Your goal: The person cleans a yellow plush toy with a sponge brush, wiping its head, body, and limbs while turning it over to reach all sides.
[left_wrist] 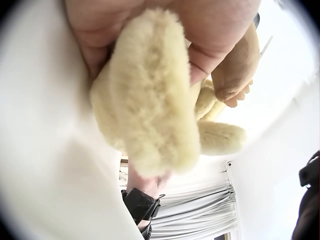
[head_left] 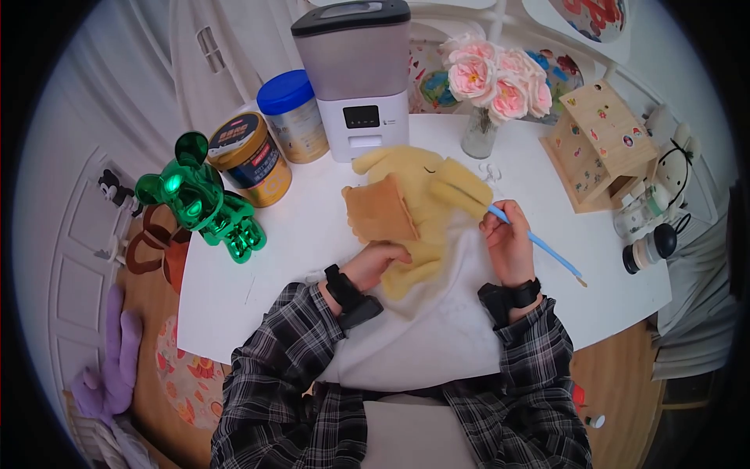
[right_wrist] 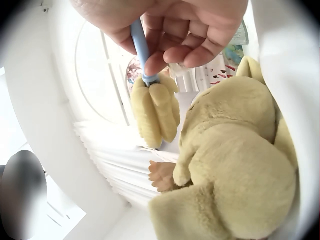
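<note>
A pale-yellow plush toy (head_left: pixel 426 176) with a stitched closed eye lies across the white table, a brown scalloped pad (head_left: pixel 381 209) against its body. My left hand (head_left: pixel 377 264) grips one of its limbs near the table's front; the left wrist view shows thumb and fingers on either side of the plush limb (left_wrist: pixel 155 95). Between thumb and fingers, my right hand (head_left: pixel 509 241) pinches the light-blue handle (head_left: pixel 553 256) of a sponge brush. Its yellow two-lobed head (right_wrist: pixel 156 110) overlaps the toy's face in the head view and appears beside the toy in the right wrist view.
A white-and-grey dispenser (head_left: pixel 363 86), two tins (head_left: pixel 254 160) and a shiny green bear figure (head_left: pixel 205 195) stand at the back left. Behind and right are a vase of pink roses (head_left: pixel 500 78), a wooden house (head_left: pixel 601 144) and a black-capped bottle (head_left: pixel 650 248). White cloth (head_left: pixel 422 344) hangs over the front edge.
</note>
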